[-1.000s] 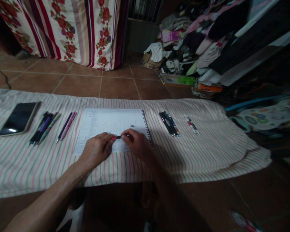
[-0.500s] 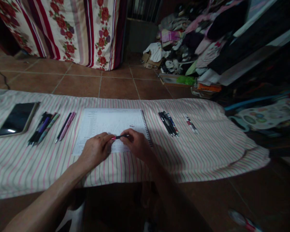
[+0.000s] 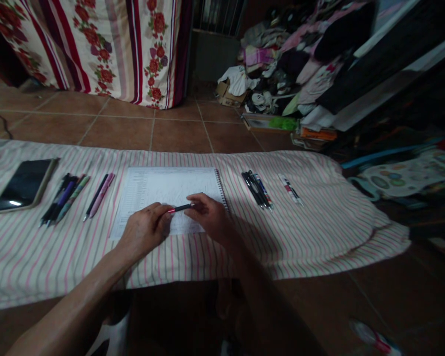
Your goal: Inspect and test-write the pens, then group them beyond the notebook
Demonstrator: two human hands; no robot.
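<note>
Both of my hands pinch one dark pen with a red end (image 3: pixel 180 208) above a spiral notebook (image 3: pixel 148 190) that lies open on a striped cloth (image 3: pixel 311 222). My left hand (image 3: pixel 145 230) grips the red end with closed fingers. My right hand (image 3: pixel 209 217) holds the dark end, fingers curled round it. The pen lies nearly level between them, just over the lower half of the page.
On the cloth lie a phone (image 3: pixel 22 184), a bunch of pens (image 3: pixel 64 199), a black and a pink pen (image 3: pixel 99 195), dark pens (image 3: pixel 257 189) right of the notebook, and a white pen (image 3: pixel 289 189). A floral bedsheet (image 3: pixel 107 44) and piled clothes (image 3: pixel 292 64) stand behind on tiled floor.
My hands have stayed over the notebook; the pen has tilted slightly, its right end a bit higher. The small metal part seen on the page earlier is now hidden by my right hand.
</note>
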